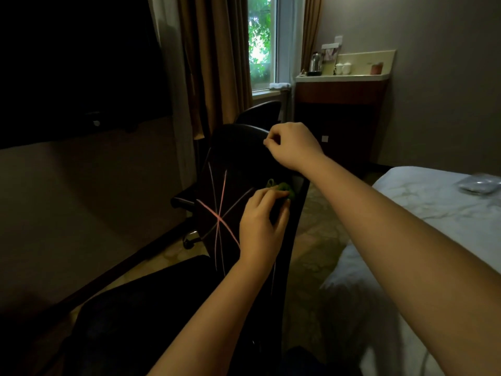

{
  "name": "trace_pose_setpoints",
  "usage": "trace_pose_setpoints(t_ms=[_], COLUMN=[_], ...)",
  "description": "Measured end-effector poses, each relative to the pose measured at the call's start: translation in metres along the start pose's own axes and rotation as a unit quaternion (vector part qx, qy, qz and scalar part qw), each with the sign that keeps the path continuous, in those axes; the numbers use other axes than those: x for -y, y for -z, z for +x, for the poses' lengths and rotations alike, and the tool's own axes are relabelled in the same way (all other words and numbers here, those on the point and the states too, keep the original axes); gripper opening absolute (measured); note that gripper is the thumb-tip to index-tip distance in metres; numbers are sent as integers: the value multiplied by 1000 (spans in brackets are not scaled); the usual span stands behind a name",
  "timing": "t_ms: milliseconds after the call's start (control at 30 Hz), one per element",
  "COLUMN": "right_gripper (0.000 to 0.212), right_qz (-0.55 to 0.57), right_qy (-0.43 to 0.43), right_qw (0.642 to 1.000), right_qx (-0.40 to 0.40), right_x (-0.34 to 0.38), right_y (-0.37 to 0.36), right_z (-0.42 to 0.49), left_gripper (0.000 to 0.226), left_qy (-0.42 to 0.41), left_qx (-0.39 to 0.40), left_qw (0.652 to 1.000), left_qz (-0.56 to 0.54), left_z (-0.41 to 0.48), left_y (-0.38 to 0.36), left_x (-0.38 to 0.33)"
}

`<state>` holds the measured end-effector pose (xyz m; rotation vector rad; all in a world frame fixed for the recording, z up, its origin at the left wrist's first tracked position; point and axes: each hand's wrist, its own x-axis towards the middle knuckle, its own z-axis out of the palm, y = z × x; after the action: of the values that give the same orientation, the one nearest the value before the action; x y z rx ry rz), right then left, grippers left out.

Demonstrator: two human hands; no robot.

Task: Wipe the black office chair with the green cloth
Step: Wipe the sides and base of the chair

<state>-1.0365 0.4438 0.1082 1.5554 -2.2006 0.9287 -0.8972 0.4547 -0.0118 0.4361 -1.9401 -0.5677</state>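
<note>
The black office chair (233,169) stands in front of me with its mesh back turned my way, pink light streaks crossing the mesh. My left hand (261,225) holds the bunched green cloth (282,188) against the right side of the chair back. My right hand (291,146) grips the top edge of the backrest with curled fingers. Most of the cloth is hidden under my left fingers.
A bed with a white sheet (423,213) fills the right side. A dark TV (81,69) hangs on the left wall. Behind the chair are brown curtains (214,63), a window (261,42) and a counter (341,77) with a kettle and cups.
</note>
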Motion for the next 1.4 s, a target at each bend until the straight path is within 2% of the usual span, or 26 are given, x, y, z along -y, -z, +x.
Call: trace_pose_setpoints(t_ms=[333,600,800,933,1133,1400], right_gripper=[15,15,14,14,15,14], right_qz=[-2,3,15,7,-3,3], right_qy=[-5,9,20,27,27,20], right_qw=[1000,1000,1000,1000,999,1000], right_qx=[0,2,-6,-12,-20,-12], right_x=[-1,-5,-11,-11,-13,-13], right_y=[-7,-10,-12,-15,-18,-16], right_z=[15,20,20,25,31,30], left_gripper=[21,20,26,15,16,11], left_qy=[47,67,163,194,199,184], left_qx=[58,51,99,76,22,-41], left_qw=[993,989,957,964,971,982], left_qz=[87,120,218,163,131,-14], left_z=[63,95,103,96,92,81], left_y=[2,-4,8,2,-4,-7], left_x=[36,76,147,171,175,154])
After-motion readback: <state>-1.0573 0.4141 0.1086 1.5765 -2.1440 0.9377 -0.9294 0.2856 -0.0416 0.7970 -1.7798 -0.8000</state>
